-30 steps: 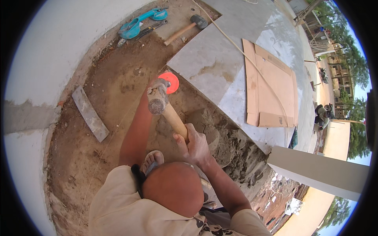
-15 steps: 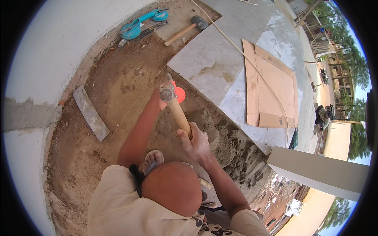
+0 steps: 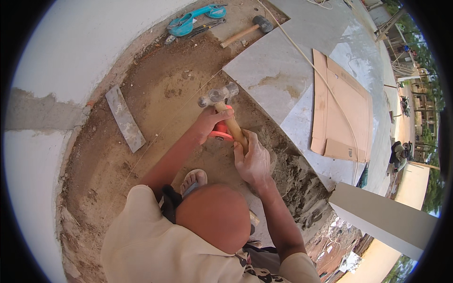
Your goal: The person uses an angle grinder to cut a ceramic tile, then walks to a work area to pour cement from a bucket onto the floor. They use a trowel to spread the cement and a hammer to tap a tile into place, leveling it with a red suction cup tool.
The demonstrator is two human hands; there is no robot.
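My right hand point(image 3: 253, 159) is wrapped round the wooden handle of a ball-peen hammer point(image 3: 231, 124). Its steel head is beyond my left hand, and the handle slants back toward me. My left hand point(image 3: 207, 123) is closed on a chisel with a red grip and a round red guard point(image 3: 221, 135), directly beneath the hammer handle. The handle covers part of the grip, and the chisel's tip is hidden. Both hands are above bare earth, left of the edge of the laid grey tiles point(image 3: 264, 78).
A teal double suction lifter point(image 3: 194, 20), pliers point(image 3: 207, 27) and a rubber mallet point(image 3: 250, 31) lie at the far end. Flattened cardboard point(image 3: 340, 111) covers some tiles. A tile strip point(image 3: 125, 119) lies by the white wall. Wet mortar point(image 3: 296, 181) borders the tiles; a pillar point(image 3: 382, 214) stands right. A string crosses the earth.
The hammer head has swung from over the chisel's end to beyond my left hand. The red guard now shows on the near side of that hand. The whole view has shifted slightly.
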